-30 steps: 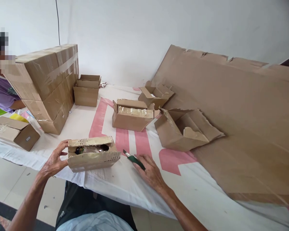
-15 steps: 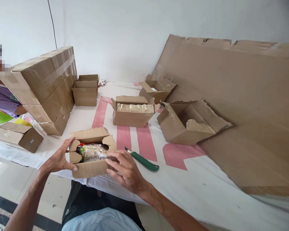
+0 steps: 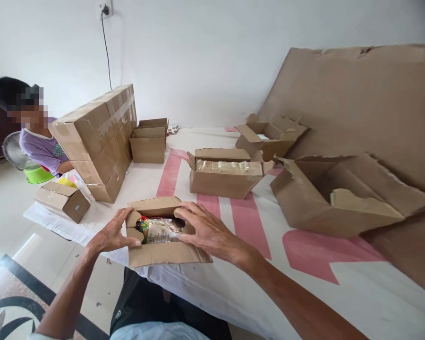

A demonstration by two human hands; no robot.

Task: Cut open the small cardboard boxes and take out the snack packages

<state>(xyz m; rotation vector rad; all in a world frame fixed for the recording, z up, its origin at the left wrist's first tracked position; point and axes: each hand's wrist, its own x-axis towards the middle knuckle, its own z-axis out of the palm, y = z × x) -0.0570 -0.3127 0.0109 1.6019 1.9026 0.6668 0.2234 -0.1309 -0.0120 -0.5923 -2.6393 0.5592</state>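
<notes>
A small cardboard box (image 3: 170, 256) sits at the table's near edge with its long flaps standing open. Inside lie plastic-wrapped packets (image 3: 161, 230), one clear with printed text and one red, green and yellow. My left hand (image 3: 115, 233) grips the box's left end, thumb at the front corner and fingers at the back. Around the right end my right hand (image 3: 207, 231) is curved, its fingers and thumb on the right end flap, which is mostly covered by the hand. The short left flaps are folded inward over the contents.
Behind stand an open box with wrapped contents (image 3: 225, 182), two more open boxes (image 3: 301, 203) (image 3: 269, 146) and a brown box pair (image 3: 148, 148). Taped cartons (image 3: 99, 146) are stacked at left, beside a closed box (image 3: 62, 200) and a seated person (image 3: 42, 146). A large cardboard sheet (image 3: 357, 104) leans right.
My right hand has shifted from the front right corner to span the box's right end. The green-handled knife is now hidden behind my right arm. The view has turned left.
</notes>
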